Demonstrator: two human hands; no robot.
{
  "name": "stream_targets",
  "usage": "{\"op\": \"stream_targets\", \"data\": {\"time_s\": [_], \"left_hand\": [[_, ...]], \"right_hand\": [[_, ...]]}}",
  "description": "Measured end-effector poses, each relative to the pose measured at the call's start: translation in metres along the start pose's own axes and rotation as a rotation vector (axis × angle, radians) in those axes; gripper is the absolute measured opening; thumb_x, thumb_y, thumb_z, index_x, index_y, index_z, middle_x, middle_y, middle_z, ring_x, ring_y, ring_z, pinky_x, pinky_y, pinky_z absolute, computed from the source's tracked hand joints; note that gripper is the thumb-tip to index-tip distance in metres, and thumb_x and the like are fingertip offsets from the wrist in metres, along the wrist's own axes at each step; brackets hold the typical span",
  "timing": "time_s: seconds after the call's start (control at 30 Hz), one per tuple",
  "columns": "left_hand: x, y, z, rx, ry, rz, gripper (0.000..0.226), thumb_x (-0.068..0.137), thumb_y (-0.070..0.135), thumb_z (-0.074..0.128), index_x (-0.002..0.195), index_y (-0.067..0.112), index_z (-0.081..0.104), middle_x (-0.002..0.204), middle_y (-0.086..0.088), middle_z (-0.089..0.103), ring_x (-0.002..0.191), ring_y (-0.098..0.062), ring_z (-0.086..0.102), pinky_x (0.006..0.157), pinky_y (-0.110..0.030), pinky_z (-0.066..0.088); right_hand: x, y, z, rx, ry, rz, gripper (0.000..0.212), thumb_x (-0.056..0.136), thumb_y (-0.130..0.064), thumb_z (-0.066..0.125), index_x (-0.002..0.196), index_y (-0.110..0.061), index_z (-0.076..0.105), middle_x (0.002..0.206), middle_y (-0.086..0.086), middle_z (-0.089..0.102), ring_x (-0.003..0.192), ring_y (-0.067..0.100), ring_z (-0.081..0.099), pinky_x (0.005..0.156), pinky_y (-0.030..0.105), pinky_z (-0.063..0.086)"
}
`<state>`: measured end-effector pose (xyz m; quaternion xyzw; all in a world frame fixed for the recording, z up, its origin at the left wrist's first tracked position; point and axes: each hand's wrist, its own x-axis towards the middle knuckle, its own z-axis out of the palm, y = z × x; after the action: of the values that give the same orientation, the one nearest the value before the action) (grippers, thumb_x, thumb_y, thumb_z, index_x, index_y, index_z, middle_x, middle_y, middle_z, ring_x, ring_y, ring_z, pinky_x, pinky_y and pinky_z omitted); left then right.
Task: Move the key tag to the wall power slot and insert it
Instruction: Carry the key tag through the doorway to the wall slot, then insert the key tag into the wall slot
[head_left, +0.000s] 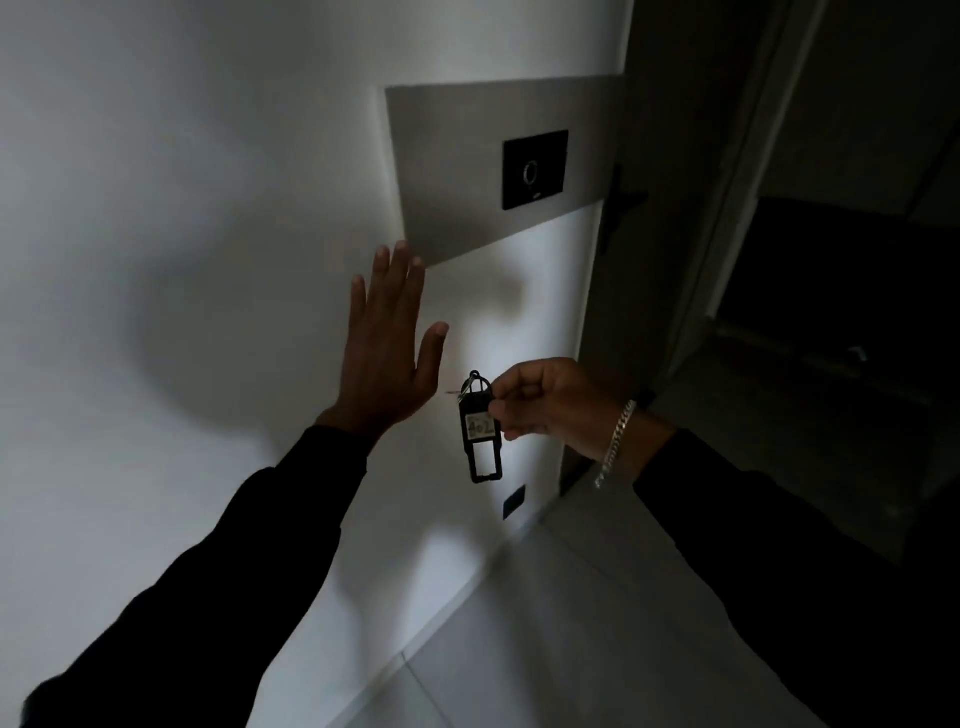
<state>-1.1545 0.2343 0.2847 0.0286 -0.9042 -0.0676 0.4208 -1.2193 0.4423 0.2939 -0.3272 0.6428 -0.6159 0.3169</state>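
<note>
A black key tag (480, 431) with a white label reading 402 hangs upright from my right hand (545, 402), pinched at its right edge between thumb and fingers; a metal ring and key sit at its top. The black wall power slot (535, 170), with a small round ring on its face, sits on a grey panel (447, 171) well above and slightly right of the tag. My left hand (387, 348) is open and flat, fingers up, against or close to the white wall, just left of the tag.
A dark door frame (727, 208) and a dim opening lie to the right of the wall's corner. A small dark socket plate (514, 501) sits low on the wall near the pale tiled floor (571, 623). A silver bracelet (615, 441) circles my right wrist.
</note>
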Motion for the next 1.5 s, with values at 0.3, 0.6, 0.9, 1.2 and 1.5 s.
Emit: {"op": "stream_targets", "data": {"time_s": [0.3, 0.6, 0.9, 1.2, 1.5], "left_hand": [[0.083, 0.036, 0.072, 0.126, 0.074, -0.116, 0.066, 0.102, 0.037, 0.036, 0.155, 0.000, 0.025, 0.166, -0.020, 0.021, 0.156, -0.035, 0.010, 0.127, -0.054, 0.007], [0.163, 0.018, 0.133, 0.300, 0.144, 0.006, 0.065, 0.102, 0.039, 0.036, 0.155, 0.002, 0.026, 0.166, -0.019, 0.021, 0.157, -0.031, 0.010, 0.128, -0.052, 0.005], [0.246, -0.002, 0.156, 0.451, 0.271, -0.049, 0.063, 0.100, 0.033, 0.037, 0.154, 0.001, 0.027, 0.164, -0.021, 0.025, 0.155, -0.034, 0.017, 0.125, -0.058, 0.011], [0.276, -0.015, 0.170, 0.826, 0.318, -0.104, 0.060, 0.100, 0.032, 0.034, 0.154, 0.006, 0.031, 0.164, -0.017, 0.029, 0.155, -0.032, 0.019, 0.126, -0.053, 0.010], [0.266, -0.039, 0.173, 1.157, 0.398, -0.095, 0.065, 0.097, 0.037, 0.032, 0.158, 0.014, 0.023, 0.166, -0.009, 0.024, 0.157, -0.029, 0.015, 0.128, -0.049, 0.005]], "right_hand": [[0.063, -0.025, -0.144, -0.149, -0.101, -0.020, 0.014, 0.080, 0.006, 0.066, 0.081, -0.008, 0.066, 0.077, 0.010, 0.067, 0.060, 0.014, 0.063, 0.056, 0.018, 0.058], [0.163, -0.051, -0.225, -0.194, -0.052, -0.204, 0.017, 0.079, 0.006, 0.067, 0.077, -0.011, 0.067, 0.058, -0.003, 0.070, 0.049, 0.005, 0.063, 0.049, 0.015, 0.053], [0.247, -0.122, -0.273, -0.295, -0.024, -0.403, 0.023, 0.080, 0.007, 0.066, 0.073, -0.014, 0.061, 0.067, 0.006, 0.061, 0.042, 0.001, 0.058, 0.048, 0.014, 0.052], [0.321, -0.159, -0.299, -0.281, -0.027, -0.629, 0.009, 0.079, -0.002, 0.071, 0.087, -0.002, 0.067, 0.068, 0.001, 0.063, 0.044, 0.000, 0.059, 0.051, 0.013, 0.052], [0.347, -0.152, -0.312, -0.078, -0.059, -0.678, 0.010, 0.082, 0.002, 0.066, 0.087, -0.006, 0.062, 0.067, 0.003, 0.060, 0.047, 0.002, 0.057, 0.050, 0.011, 0.050]]}}
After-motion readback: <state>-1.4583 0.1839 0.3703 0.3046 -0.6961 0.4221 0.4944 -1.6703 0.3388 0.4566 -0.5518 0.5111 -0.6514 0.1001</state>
